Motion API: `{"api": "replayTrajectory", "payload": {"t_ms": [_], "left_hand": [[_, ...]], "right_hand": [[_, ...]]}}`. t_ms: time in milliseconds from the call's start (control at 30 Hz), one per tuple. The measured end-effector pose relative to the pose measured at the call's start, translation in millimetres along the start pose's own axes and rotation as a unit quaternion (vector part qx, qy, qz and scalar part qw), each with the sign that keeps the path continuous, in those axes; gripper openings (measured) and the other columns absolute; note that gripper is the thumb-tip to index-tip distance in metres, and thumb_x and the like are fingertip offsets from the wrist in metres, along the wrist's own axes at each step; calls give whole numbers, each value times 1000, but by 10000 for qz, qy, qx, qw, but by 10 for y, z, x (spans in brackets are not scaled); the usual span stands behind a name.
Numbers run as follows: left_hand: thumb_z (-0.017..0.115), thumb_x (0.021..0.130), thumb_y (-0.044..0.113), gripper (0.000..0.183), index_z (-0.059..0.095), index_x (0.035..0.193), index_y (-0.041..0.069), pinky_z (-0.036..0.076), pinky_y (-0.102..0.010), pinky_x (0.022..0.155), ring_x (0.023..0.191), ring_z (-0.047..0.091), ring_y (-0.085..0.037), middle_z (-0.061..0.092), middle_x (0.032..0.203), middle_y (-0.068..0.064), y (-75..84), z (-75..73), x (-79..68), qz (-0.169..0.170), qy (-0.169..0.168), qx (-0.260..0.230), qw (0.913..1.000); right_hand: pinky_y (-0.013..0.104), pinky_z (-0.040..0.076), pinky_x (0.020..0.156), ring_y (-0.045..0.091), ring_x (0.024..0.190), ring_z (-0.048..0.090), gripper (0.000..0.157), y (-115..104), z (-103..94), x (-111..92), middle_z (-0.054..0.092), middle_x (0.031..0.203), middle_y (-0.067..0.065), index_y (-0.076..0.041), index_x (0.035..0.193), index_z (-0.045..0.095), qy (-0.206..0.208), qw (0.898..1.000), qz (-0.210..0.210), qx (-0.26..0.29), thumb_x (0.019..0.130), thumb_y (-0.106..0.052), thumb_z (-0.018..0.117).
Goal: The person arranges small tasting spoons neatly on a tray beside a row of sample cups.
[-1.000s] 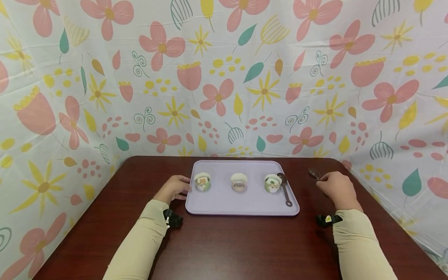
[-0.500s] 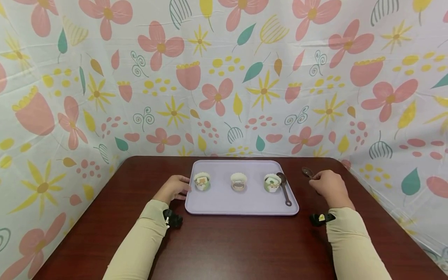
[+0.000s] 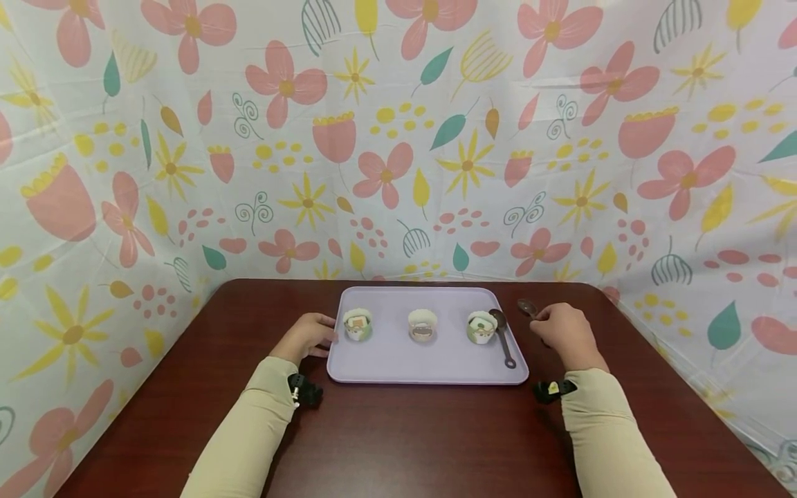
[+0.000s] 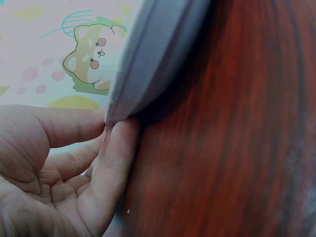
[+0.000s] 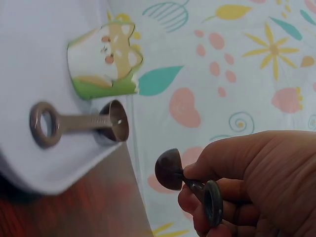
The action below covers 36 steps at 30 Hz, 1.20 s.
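My right hand [image 3: 568,330] pinches a small brown measuring spoon [image 5: 169,168] by its handle, just right of the tray. Its ring end sticks out past the fingers in the right wrist view. My left hand [image 3: 305,337] grips the left edge of the lilac tray [image 3: 386,363], thumb and finger at its rim in the left wrist view. Three paper cups stand in a row on the tray. The left cup [image 3: 358,333] and right cup [image 3: 481,336] are green and white with light pieces inside; the middle cup [image 3: 422,335] is pale with a brownish print.
A second brown measuring spoon [image 3: 506,347] lies on the tray's right side, beside the right cup. The tray rests on a dark red-brown table [image 3: 405,443]. A flower-printed curtain [image 3: 386,228] hangs behind the table and along both sides.
My right hand has moved left toward the tray, carrying the measuring spoon. The left hand has stayed at the tray's edge; the cups and the other spoon keep their places on the tray.
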State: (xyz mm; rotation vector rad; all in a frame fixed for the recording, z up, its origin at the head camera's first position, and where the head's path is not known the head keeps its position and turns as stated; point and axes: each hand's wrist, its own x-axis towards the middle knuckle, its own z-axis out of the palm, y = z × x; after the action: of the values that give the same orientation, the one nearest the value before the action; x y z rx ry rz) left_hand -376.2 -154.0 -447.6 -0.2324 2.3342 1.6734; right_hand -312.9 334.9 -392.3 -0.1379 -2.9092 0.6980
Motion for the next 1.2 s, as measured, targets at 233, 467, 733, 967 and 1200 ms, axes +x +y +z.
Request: {"api": "replayTrajectory", "payload": {"t_ms": [233, 467, 733, 967, 1200], "left_hand": [[69, 88, -3, 47, 56, 134, -3, 61, -44, 73, 97, 66, -32, 62, 113, -22, 9, 5, -14, 4, 2, 1, 10000], [69, 88, -4, 48, 56, 134, -5, 61, -45, 74, 96, 66, -32, 63, 111, -22, -6, 9, 5, 76, -3, 23, 10000], [68, 87, -5, 47, 55, 133, -6, 61, -43, 74, 95, 68, -32, 64, 109, -22, 6, 10, -27, 99, -21, -12, 9999], [68, 88, -5, 47, 56, 134, -4, 61, -45, 75, 96, 67, -32, 64, 110, -22, -16, 10, -17, 104, -11, -18, 9999], [69, 88, -4, 47, 56, 133, -4, 61, -46, 75, 95, 67, -32, 64, 111, -22, -20, 14, -14, 120, -1, 0, 9999]], "right_hand": [[35, 48, 54, 21, 61, 59, 22, -152, 47, -3, 66, 67, 5, -1, 88, 74, 20, 9999, -42, 117, 89, -18, 61], [34, 48, 55, 21, 63, 59, 21, -291, 101, -10, 67, 68, 5, 0, 87, 75, 74, 9997, -49, 220, 88, -16, 62], [33, 48, 56, 21, 65, 59, 19, -430, 163, -10, 67, 73, 7, -2, 87, 75, 96, 9995, 9, 299, 88, -17, 63], [33, 52, 57, 20, 67, 64, 21, -535, 229, 8, 71, 84, 12, 1, 94, 75, 101, 9992, 1, 397, 89, -17, 64], [32, 50, 58, 21, 68, 61, 21, -639, 290, 12, 70, 79, 9, -1, 90, 76, 198, 9993, -96, 317, 89, -20, 68]]}}
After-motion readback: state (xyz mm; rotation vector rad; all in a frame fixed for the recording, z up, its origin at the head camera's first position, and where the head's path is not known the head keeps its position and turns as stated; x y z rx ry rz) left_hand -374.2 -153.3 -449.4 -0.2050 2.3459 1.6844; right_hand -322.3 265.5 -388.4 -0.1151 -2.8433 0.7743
